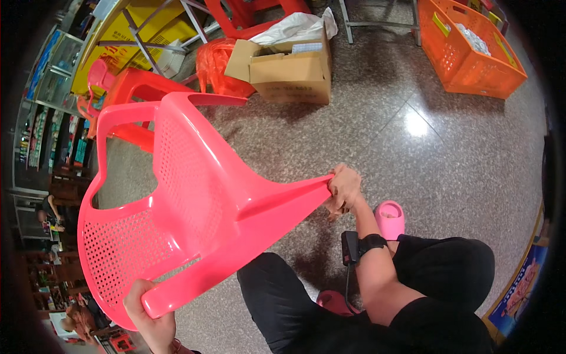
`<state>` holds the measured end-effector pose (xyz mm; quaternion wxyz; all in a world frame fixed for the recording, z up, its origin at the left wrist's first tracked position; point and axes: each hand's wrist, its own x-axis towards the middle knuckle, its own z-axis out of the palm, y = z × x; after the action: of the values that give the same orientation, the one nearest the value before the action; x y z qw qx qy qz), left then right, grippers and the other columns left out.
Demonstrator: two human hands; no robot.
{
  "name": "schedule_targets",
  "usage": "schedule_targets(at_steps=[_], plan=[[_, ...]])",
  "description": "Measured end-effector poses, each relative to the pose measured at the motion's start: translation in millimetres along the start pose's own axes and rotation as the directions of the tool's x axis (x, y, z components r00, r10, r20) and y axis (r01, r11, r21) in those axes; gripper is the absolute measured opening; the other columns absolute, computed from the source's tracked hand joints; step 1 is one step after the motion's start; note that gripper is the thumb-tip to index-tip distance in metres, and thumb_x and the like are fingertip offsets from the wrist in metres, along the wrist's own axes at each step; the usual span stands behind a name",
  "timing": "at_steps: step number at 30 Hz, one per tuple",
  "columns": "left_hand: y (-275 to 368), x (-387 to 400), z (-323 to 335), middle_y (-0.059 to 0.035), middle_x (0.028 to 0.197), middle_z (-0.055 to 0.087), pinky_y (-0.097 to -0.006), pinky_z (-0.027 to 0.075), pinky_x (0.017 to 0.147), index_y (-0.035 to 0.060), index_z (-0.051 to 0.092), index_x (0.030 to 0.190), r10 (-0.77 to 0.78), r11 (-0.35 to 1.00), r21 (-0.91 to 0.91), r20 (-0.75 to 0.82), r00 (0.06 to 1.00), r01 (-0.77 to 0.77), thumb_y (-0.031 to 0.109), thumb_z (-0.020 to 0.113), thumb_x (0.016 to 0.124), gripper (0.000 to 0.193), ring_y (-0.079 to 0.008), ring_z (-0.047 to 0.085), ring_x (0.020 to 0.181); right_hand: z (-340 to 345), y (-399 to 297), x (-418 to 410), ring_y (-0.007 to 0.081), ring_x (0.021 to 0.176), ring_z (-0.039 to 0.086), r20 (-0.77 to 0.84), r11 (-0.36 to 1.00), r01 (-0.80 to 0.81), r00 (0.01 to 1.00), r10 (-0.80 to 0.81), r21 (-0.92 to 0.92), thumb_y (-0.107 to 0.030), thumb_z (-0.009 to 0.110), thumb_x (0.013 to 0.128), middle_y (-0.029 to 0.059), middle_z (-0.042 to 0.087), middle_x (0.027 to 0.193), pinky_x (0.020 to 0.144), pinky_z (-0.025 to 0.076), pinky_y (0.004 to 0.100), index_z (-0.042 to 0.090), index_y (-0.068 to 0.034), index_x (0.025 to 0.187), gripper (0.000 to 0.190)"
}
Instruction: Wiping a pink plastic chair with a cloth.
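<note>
A pink plastic armchair (199, 177) with a perforated seat and backrest is tilted on its side in front of me. My left hand (152, 316) grips it at the bottom left, around the rear end of an armrest near the backrest rim. At the tip of one leg, my right hand (345, 188) has its fingers closed round the plastic. Something brownish shows under those fingers; I cannot tell what it is. A black device (350, 248) with a cable is strapped to my right forearm.
An open cardboard box (292, 77) stands on the speckled floor (376, 124), beside a red plastic bag (219, 66). Behind the chair are red stools (148, 82). An orange crate (468, 62) sits at the upper right. Stocked shelves and people fill the far left.
</note>
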<state>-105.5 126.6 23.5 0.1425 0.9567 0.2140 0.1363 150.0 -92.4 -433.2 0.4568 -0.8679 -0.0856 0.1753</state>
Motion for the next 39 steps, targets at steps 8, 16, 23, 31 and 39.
schedule_targets(at_steps=[8,16,23,31,39], plan=[[-2,-5,-9,-0.005,0.079,0.048,-0.0276,0.038,0.073,-0.0016,0.051,0.092,-0.037,0.997,0.07,0.016,0.999,0.035,0.0,0.063,0.065,0.03,-0.0158,0.046,0.075,-33,-88,-26,0.0263,0.082,0.059,0.203,0.747,0.243,0.968,-0.148,-0.619,-0.017,0.067,0.048,0.0078,0.058,0.086,0.07,0.048,0.0406,0.063,-0.011,0.082,0.034],[-27,-14,-8,-0.0046,0.087,0.048,-0.0231,0.041,0.064,-0.001,0.051,0.101,0.032,0.996,0.089,-0.006,0.999,-0.031,-0.003,0.059,0.067,0.035,-0.0124,0.047,0.077,-29,-64,-22,0.0282,0.079,0.059,0.155,0.948,0.16,0.981,-0.121,-0.275,-0.026,0.07,0.047,0.007,0.058,0.086,0.068,0.048,0.0411,0.066,-0.013,0.072,0.028],[-42,-21,-15,-0.003,0.085,0.046,-0.0188,0.039,0.053,-0.0004,0.048,0.106,0.023,0.995,0.096,-0.063,0.998,-0.017,-0.004,0.055,0.071,0.036,-0.0095,0.046,0.072,-41,-96,-13,0.0271,0.082,0.059,0.382,0.709,0.33,0.92,-0.093,-0.623,-0.033,0.072,0.042,0.0062,0.059,0.092,0.067,0.05,0.0406,0.067,-0.015,0.069,0.034],[-29,-19,-9,-0.0038,0.081,0.045,-0.0177,0.036,0.048,-0.0007,0.05,0.101,-0.119,0.992,0.015,-0.124,0.985,0.122,-0.003,0.054,0.069,0.033,-0.0083,0.044,0.065,-33,-52,-22,0.0279,0.07,0.056,0.12,0.766,0.62,0.785,-0.608,-0.172,-0.019,0.071,0.043,0.0098,0.054,0.075,0.061,0.048,0.0376,0.061,-0.015,0.078,0.037],[-26,-18,-15,-0.0055,0.086,0.047,-0.0233,0.04,0.066,-0.0016,0.049,0.099,-0.176,0.984,0.01,-0.037,0.984,0.176,-0.004,0.055,0.064,0.036,-0.0132,0.046,0.075,-61,-122,-21,0.0302,0.077,0.06,0.478,0.692,0.373,0.877,-0.047,-0.618,-0.02,0.068,0.049,0.0168,0.058,0.086,0.064,0.049,0.0368,0.061,-0.008,0.068,0.024]])
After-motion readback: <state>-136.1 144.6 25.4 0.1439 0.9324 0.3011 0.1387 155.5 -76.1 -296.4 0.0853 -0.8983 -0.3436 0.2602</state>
